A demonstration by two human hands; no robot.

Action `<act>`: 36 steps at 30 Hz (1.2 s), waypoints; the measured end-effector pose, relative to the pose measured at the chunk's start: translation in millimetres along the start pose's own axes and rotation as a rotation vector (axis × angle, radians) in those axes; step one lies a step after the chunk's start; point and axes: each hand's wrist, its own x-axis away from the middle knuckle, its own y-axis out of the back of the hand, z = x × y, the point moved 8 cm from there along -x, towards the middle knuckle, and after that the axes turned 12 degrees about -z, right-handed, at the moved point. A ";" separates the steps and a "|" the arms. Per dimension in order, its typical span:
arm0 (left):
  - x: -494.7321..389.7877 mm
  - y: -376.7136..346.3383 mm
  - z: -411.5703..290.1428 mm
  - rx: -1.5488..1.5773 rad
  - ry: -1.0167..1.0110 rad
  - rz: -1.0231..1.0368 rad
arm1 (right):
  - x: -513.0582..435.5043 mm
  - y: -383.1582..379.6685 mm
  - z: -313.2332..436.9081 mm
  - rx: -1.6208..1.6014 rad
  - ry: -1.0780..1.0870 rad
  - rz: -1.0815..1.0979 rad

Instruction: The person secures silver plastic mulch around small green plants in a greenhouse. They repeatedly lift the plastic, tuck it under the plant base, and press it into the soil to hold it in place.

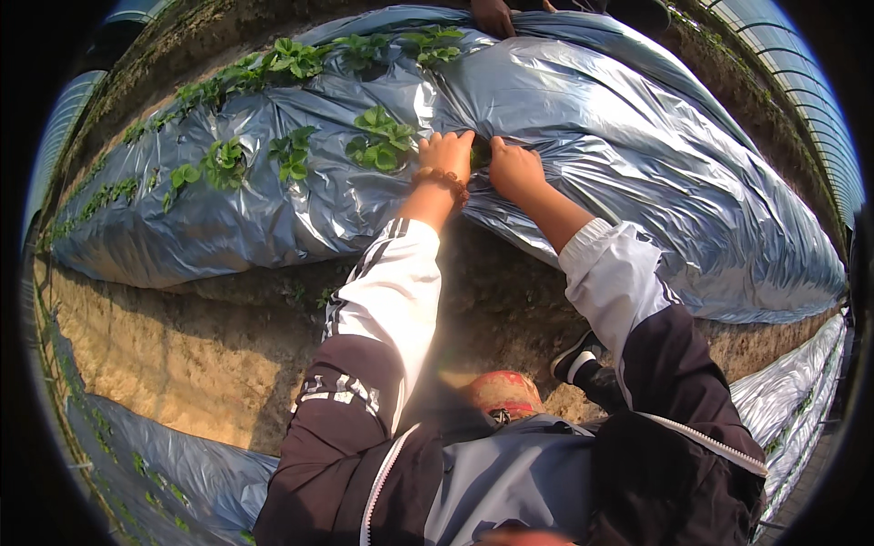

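Note:
Silver plastic mulch film point(601, 102) covers a raised planting bed across the view. With its fingers closed on the film, my left hand point(445, 155) wears a beaded bracelet point(440, 179). My right hand point(515, 167) grips the film just to the right, and tight folds fan out from it. A small dark gap with some green in it point(481, 153) shows between the two hands. Just left of my left hand, a leafy strawberry plant point(379, 142) stands up through the film. To the right of my hands the film is wrinkled, with no leaves showing through.
Another person's hand point(493, 17) touches the film at the bed's far side. More strawberry plants point(295, 58) line the left half. A bare soil furrow point(177, 341) runs below, with a shoe point(577, 355) and a worn red object point(505, 394). Film-covered beds point(184, 443) lie behind.

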 end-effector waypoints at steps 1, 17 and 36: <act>-1.2 -0.6 -1.9 0.032 -0.012 -0.053 | -2.8 -4.7 -2.7 -0.049 -0.062 0.008; -23.8 -58.7 15.9 0.730 0.209 -0.153 | -25.0 0.2 -9.7 -0.525 -0.101 -0.039; -21.3 -42.7 23.1 0.678 0.018 -0.246 | -41.3 -7.2 -53.3 -0.066 -0.124 0.130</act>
